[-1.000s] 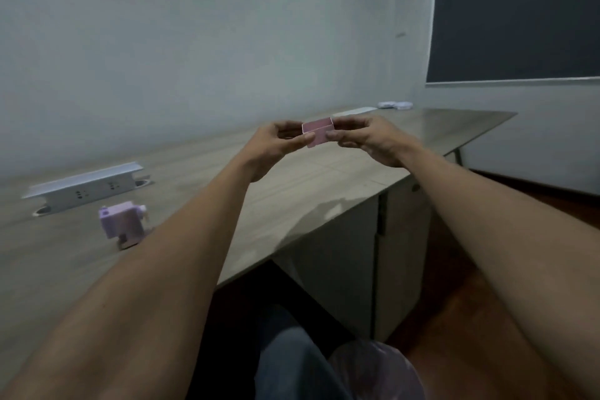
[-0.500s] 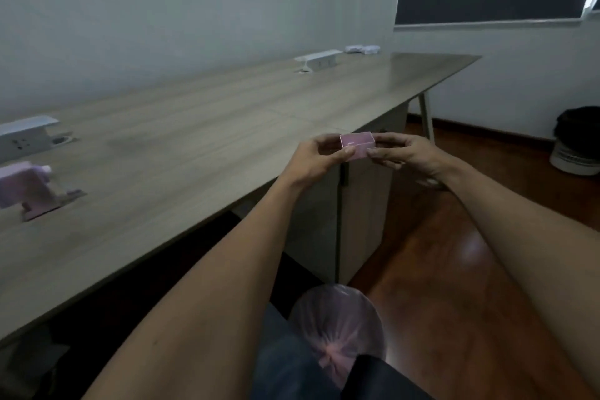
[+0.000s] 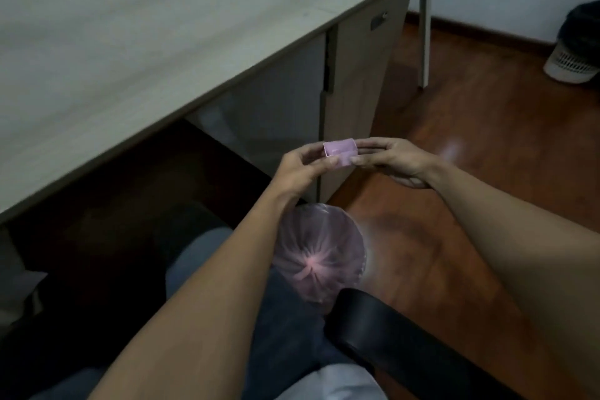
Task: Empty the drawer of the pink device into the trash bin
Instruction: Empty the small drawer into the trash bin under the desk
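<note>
A small pink drawer [image 3: 341, 151], an open-topped box, is held level between both hands. My left hand [image 3: 300, 169] pinches its left end and my right hand [image 3: 389, 159] pinches its right end. The drawer hangs past the desk edge, above and a little beyond the trash bin [image 3: 319, 256], which is lined with a pinkish translucent bag and stands on the floor below my forearms. What lies inside the drawer is too small to tell. The pink device is out of view.
The wooden desk [image 3: 136, 42] fills the upper left, with a cabinet [image 3: 354, 75] under it. A black chair armrest [image 3: 389, 334] lies at lower right. A second bin with a black bag [image 3: 574, 52] stands at the far right wall. The floor is reddish wood.
Both hands have carried the drawer off the desk, down and toward the trash bin. The view has tilted downward, so the pink device and socket box have left the frame.
</note>
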A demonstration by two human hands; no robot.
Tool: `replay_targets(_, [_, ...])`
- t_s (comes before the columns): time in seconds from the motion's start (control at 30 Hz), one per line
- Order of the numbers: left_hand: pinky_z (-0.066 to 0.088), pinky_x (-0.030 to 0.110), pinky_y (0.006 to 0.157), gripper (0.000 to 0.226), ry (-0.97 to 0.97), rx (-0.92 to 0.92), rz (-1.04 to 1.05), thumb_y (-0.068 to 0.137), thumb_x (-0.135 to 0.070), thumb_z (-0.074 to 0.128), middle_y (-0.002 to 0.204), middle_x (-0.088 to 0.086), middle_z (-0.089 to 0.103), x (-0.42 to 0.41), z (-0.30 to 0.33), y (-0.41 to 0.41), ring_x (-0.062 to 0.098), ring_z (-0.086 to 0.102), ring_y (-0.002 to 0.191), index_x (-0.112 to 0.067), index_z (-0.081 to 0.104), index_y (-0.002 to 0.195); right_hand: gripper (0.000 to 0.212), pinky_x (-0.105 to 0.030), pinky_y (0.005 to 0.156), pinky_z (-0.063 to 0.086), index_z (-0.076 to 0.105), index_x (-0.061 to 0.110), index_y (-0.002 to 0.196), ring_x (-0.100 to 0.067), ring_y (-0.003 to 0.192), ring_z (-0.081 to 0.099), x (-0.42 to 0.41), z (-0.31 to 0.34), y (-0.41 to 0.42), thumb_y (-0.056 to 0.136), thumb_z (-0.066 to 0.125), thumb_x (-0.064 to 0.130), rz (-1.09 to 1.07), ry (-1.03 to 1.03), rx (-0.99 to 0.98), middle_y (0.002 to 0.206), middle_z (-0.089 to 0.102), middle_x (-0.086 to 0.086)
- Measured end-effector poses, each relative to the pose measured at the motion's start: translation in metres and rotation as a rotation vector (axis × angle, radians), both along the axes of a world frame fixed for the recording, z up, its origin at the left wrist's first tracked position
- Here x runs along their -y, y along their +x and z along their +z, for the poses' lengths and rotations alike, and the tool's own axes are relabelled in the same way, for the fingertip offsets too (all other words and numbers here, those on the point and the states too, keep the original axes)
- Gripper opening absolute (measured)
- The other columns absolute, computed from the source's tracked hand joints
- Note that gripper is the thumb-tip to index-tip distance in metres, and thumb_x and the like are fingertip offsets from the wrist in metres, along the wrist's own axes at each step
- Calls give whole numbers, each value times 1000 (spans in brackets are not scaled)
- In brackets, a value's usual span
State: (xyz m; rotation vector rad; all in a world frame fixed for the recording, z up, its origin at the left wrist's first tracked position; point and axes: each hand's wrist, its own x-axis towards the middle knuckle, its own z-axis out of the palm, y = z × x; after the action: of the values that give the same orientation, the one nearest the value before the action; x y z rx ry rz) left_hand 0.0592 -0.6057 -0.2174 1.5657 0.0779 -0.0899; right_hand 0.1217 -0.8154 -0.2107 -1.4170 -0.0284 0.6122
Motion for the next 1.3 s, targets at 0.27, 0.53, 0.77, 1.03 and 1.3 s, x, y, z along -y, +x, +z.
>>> replay_targets(0.27, [53, 35, 102, 50, -41, -269, 20, 85, -9, 78, 125, 24, 69, -29, -83, -11, 27, 68, 109, 4, 63, 131, 39, -21, 77, 61, 64, 0, 118, -14, 84, 76, -28, -79, -15, 81, 72, -10, 43, -69, -192, 100, 76, -14])
replay_targets(0.53, [59, 15, 71, 37, -78, -550, -7, 92, -5, 68, 95, 15, 70, -39, -107, -14, 16, 68, 82, 14, 62, 124, 42, -22, 83, 60, 69, -4, 115, -21, 105, 73, -36, -114, -26, 75, 78, 5, 172, -89, -373, 108, 76, -18])
replay_targets(0.77, [62, 36, 83, 54, -110, -681, 181, 88, -24, 77, 124, 25, 67, -29, -125, 0, 31, 71, 103, 15, 62, 123, 70, -28, 87, 59, 60, -6, 123, -24, 104, 74, -45, -118, -22, 68, 85, 29, 191, -163, -482, 114, 74, -22])
replay_targets(1.03, [59, 25, 44, 58, -41, -728, 275, 88, -46, 71, 109, 12, 69, -20, -110, 17, 19, 67, 71, 0, 69, 123, 66, -28, 72, 63, 58, -6, 114, -19, 88, 78, -59, -109, -3, 74, 83, 39, 101, -219, -623, 91, 79, -17])
replay_targets(1.3, [56, 23, 38, 56, 4, -773, 266, 90, -52, 66, 81, 7, 60, -22, -101, 24, 15, 58, 57, -4, 70, 118, 68, -28, 62, 63, 59, -8, 110, -19, 75, 79, -65, -100, 4, 70, 84, 42, 93, -258, -657, 92, 78, -19])
